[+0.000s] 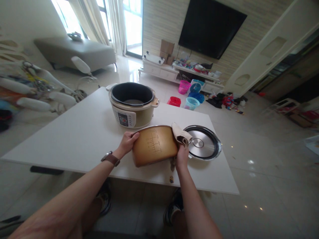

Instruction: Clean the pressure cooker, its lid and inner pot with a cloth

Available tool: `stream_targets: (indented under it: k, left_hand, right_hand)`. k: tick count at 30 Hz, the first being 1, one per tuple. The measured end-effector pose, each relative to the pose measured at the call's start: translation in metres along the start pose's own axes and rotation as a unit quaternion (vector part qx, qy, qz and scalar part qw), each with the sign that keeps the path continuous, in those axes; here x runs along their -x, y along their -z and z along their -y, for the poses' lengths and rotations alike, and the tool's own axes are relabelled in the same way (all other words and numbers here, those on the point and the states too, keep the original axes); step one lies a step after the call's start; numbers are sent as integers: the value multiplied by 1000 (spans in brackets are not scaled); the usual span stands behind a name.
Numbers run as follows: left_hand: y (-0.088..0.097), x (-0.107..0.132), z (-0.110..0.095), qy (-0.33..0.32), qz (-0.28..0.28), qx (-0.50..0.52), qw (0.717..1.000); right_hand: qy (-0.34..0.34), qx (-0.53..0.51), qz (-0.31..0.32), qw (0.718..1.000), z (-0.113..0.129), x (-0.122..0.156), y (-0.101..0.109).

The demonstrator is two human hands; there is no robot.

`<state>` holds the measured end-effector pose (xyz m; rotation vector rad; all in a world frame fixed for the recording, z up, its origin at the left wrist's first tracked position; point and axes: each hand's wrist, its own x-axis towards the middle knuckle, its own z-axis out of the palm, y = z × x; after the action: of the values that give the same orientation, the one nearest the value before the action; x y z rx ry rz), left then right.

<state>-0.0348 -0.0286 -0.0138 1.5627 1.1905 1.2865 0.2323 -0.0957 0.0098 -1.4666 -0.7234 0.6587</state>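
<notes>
A gold-brown inner pot (155, 146) with level markings on its side is tilted over the front of the white table. My left hand (128, 142) is closed on its left rim, with a watch on the wrist. At the pot's right side, my right hand (182, 156) is closed around a beige cloth (181, 132) that lies over the rim. Behind the pot stands a cooker body (129, 114), its dark inside facing up and a control panel on the front. Right of my right hand lies a round metal lid (204, 142), inner face up.
The white table (82, 132) bears these things, with a small brown item (171, 179) at its front edge. An exercise machine (45, 83) stands at the left. Coloured baskets (191, 103) are on the floor beyond, before a low cabinet (164, 73).
</notes>
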Motion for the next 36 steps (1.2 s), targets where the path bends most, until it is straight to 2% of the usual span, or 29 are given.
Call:
stream_targets:
  k: [3, 5, 8, 12, 16, 19, 22, 24, 26, 28, 30, 33, 36]
  left_hand:
    - [1, -2, 7, -6, -6, -8, 1000]
    - [3, -4, 5, -10, 5, -21, 1000]
    - [6, -6, -9, -16, 38, -31, 999]
    - [7, -7, -30, -22, 33, -11, 999]
    - [5, -6, -36, -9, 38, -10, 999]
    - [4, -5, -37, 2, 45, -16, 999]
    - [4, -5, -38, 11, 51, -13, 999]
    - [4, -5, -38, 12, 53, -15, 998]
    - [4, -6, -35, 8, 49, -18, 999]
    - [4, -7, -32, 2, 46, -17, 999]
    - [3, -8, -29, 2, 46, -12, 999]
    - [3, -7, -29, 13, 43, -8, 999]
    - [2, -5, -29, 22, 32, 1, 999]
  right_hand:
    - [-80, 1, -10, 997, -12, -6, 1]
    - [-96, 0, -21, 995, -20, -8, 3]
    - [-93, -6, -17, 995, -25, -10, 4]
    - [-92, -10, -1, 996, -24, -9, 2]
    - [-52, 2, -9, 999, -18, -2, -2]
    - [34, 15, -21, 999, -11, 8, -4]
    - [185, 60, 27, 980, -1, 19, 1]
    - [321, 118, 86, 936, 7, 27, 7]
    - [439, 181, 150, 867, 17, 34, 12]
    - [505, 225, 196, 810, 25, 40, 15]
    - [524, 235, 211, 791, 28, 42, 16]
    - [501, 210, 187, 818, 24, 38, 14]
    - [422, 158, 138, 882, 14, 29, 11]
